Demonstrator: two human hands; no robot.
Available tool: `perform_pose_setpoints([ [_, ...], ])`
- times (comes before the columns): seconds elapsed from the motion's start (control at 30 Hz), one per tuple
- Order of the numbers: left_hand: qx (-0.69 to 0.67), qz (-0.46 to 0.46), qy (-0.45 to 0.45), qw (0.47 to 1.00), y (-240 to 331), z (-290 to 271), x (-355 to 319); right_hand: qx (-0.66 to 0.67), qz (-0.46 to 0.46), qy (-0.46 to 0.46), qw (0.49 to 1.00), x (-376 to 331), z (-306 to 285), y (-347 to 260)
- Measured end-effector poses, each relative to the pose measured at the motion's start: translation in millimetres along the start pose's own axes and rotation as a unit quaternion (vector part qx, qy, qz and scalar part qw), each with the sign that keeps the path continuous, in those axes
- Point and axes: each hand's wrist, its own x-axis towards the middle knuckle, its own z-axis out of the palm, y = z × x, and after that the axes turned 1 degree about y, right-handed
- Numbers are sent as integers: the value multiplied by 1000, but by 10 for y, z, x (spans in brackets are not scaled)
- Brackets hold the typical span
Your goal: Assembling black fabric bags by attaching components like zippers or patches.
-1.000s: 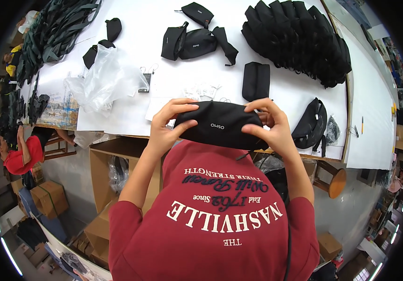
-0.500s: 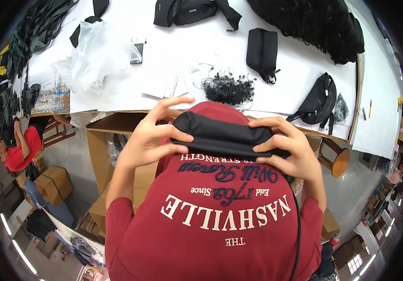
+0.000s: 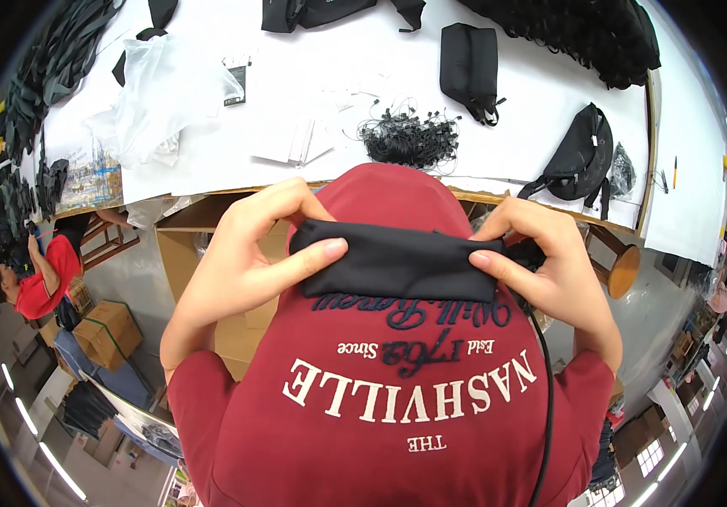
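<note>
I hold a flat black fabric pouch [image 3: 397, 264] close against my red shirt, below the table edge. My left hand [image 3: 254, 249] grips its left end, thumb lying across the front. My right hand [image 3: 545, 262] grips its right end with thumb on the front and fingers curled behind. A black cord [image 3: 541, 372] runs down from the right side of the pouch over my shirt.
A white table [image 3: 507, 127] ahead carries a bundle of black string tags [image 3: 406, 139], an upright black pouch [image 3: 467, 57], a black waist bag [image 3: 582, 156], clear plastic bags [image 3: 161, 97] and a pile of black bags [image 3: 583, 29]. An open cardboard box [image 3: 182, 245] stands under the table. Another person in red [image 3: 38, 283] sits at left.
Both hands brought the pouch down from the table's edge toward my chest. The view tilted so the table slid up.
</note>
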Motion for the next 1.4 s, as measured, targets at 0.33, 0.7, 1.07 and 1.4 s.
perform_pose_setpoints([
  [0.33,-12,-21,-54,998,-93,-55,47,69,32,-60,995,147,-19,117],
  [0.7,427,281,148,847,61,-87,77,154,46,-71,984,274,94,173],
  [1.07,198,298,173,918,-5,-141,82,-49,-120,-21,991,228,124,-100],
  [1.4,444,148,-49,883,107,-81,28,-349,-482,189,781,126,229,-84],
])
